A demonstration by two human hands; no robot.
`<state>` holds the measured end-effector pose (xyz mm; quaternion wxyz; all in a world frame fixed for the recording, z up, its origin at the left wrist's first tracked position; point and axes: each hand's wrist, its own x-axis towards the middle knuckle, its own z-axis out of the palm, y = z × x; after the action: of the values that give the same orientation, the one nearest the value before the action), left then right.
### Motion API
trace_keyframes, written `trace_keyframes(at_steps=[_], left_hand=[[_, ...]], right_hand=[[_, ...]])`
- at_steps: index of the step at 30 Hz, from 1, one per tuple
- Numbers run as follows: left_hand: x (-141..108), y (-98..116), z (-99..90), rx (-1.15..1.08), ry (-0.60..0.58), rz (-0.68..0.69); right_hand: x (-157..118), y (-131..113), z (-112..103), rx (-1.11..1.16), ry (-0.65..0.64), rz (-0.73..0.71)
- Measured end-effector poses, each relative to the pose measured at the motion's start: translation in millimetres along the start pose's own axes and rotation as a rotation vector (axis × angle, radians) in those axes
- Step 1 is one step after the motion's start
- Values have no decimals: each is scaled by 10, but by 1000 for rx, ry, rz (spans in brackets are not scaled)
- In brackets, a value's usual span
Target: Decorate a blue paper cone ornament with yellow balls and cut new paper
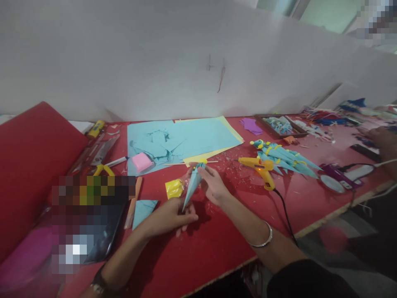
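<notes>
A blue paper cone [192,185] with a yellow top points down and to the left above the red table. My right hand [214,184] grips its upper end, fingers closed round it. Below and left, my left hand [175,217] is at the cone's narrow tip, its fingers curled; whether they pinch the tip is unclear. A yellow packet [174,188] lies just behind my left hand. To the right are a yellow glue gun [259,167] with a small orange light and a pile of finished blue cones [287,159] with yellow bands.
Blue sheets [198,138] with scraps and a pink pack [142,162] lie at the back. Yellow-handled scissors [104,169], a dark device [108,223] and a red board [34,165] are left. A tray [296,131] stands back right; another person's hand [380,138] is far right.
</notes>
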<state>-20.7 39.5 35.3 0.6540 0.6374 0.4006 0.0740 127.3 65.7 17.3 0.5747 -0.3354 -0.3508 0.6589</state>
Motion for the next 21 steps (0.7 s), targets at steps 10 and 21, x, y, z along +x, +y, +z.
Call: trace_keyframes(at_steps=[10,21], left_hand=[[24,-68,-138,-219,40,79],[141,-10,79,-630,339,4]], right_hand=[[-66,-83,3,31,-155,23],[-73,-8,59,-62,-136,114]])
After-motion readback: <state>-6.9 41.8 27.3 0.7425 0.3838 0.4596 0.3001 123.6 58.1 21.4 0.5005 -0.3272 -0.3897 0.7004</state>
